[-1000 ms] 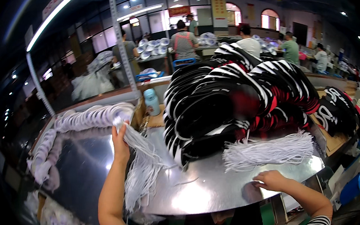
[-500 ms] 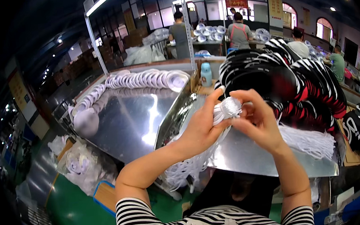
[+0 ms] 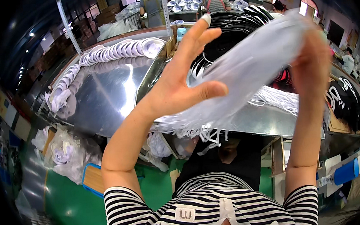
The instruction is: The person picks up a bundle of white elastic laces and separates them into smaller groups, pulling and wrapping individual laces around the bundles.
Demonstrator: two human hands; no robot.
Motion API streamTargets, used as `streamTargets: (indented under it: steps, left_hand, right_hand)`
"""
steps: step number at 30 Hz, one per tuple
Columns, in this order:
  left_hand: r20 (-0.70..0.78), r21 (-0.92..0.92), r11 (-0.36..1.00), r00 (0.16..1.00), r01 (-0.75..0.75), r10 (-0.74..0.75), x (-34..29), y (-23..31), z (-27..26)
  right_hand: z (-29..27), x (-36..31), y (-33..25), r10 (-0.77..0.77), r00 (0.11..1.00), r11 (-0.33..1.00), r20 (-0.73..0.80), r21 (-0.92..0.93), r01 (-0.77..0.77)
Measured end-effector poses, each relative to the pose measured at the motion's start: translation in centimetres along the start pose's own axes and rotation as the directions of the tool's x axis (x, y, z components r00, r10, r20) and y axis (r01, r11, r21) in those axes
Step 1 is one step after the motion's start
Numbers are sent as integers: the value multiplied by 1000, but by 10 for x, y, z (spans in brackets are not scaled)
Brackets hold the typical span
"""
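A long bundle of white cords (image 3: 244,71) is stretched slantwise in front of me, blurred by motion, its loose ends hanging at the lower left. My right hand (image 3: 311,57) grips its upper end, up at the right; the fingers are smeared. On the left, my left hand (image 3: 183,76) is open, thumb and fingers spread apart, with nothing held in it. The bundle passes close to that thumb; whether they touch I cannot tell. Behind the bundle, more white cords (image 3: 278,98) lie on the metal worktop (image 3: 269,120).
White ring-shaped pieces (image 3: 116,50) line the back and left edges of a shiny metal table (image 3: 98,93). Striped black pieces (image 3: 220,31) are piled behind my hands. A plastic bag (image 3: 71,152) and a blue-edged wooden stool (image 3: 94,180) stand lower left. People work at far tables.
The right hand has swung up and right, drawing the white bundle out lengthwise. My left hand has let go of it and spread open. The view has tilted downward.
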State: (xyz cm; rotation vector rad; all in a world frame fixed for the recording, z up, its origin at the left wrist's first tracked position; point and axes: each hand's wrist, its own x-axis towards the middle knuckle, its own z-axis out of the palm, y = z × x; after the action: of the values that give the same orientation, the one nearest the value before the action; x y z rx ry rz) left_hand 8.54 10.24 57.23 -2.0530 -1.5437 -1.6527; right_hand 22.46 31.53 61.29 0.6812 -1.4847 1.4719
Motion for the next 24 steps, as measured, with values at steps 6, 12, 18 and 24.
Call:
streamTargets:
  steps: [6, 12, 18, 24]
  left_hand:
    - [22, -166, 976, 990, 143, -141, 8, 7, 2]
    - [62, -370, 912, 984, 178, -167, 12, -7, 4]
    - [167, -243, 940, 965, 239, -202, 46, -10, 4]
    - [212, -335, 902, 955, 271, -209, 19, -36, 6]
  right_hand:
    - [-14, 14, -32, 70, 996, 847, 55, -530, -30]
    - [-2, -2, -27, 427, 878, 764, 215, -605, -223]
    - [-6, -10, -31, 449, 869, 797, 207, -532, -286]
    - [-6, -12, -23, 521, 802, 821, 292, -429, -377]
